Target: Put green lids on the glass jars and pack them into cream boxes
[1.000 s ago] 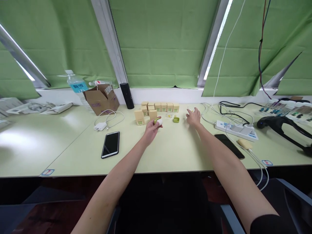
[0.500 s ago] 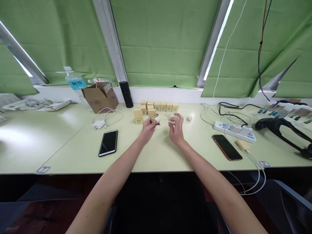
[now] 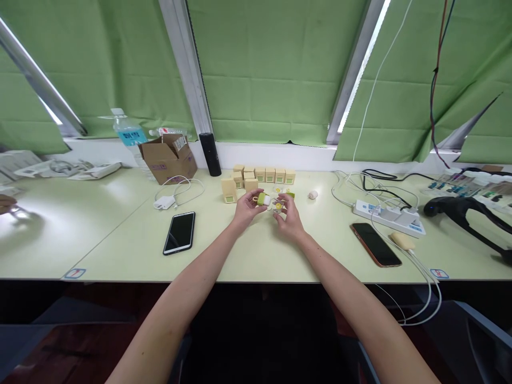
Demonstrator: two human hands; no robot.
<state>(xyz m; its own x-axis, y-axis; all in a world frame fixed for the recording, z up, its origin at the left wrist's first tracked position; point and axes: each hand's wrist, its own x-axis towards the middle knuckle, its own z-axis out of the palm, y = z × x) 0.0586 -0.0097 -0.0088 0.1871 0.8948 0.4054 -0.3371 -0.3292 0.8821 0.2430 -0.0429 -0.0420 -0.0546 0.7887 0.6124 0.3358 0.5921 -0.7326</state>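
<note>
My left hand [image 3: 245, 209] is closed around a small green-and-white case [image 3: 263, 199], which looks like an earbud case. Between the fingertips of my right hand [image 3: 290, 216] is a clear charm with a yellow centre [image 3: 278, 205], held close to the case's right side. A thin loop seems to lie between the two; whether it joins them I cannot tell. Just behind my right fingers a green piece [image 3: 290, 195] and small clear-and-yellow bits [image 3: 279, 190] lie on the table. A small pale pink lump [image 3: 312, 195] sits to their right.
Several small cream boxes [image 3: 270, 175] stand in rows behind my hands. Phones lie left [image 3: 180, 233] and right [image 3: 376, 244]. A power strip [image 3: 388, 217] with cables is at right, a cardboard box [image 3: 170, 160] and black cylinder [image 3: 210, 154] at back left. Another person's hand [image 3: 6, 204] shows far left.
My hands have come closer together, and the case has turned to show more green. The clear charm now shows in my right fingers. Another person's hand has appeared at the far left.
</note>
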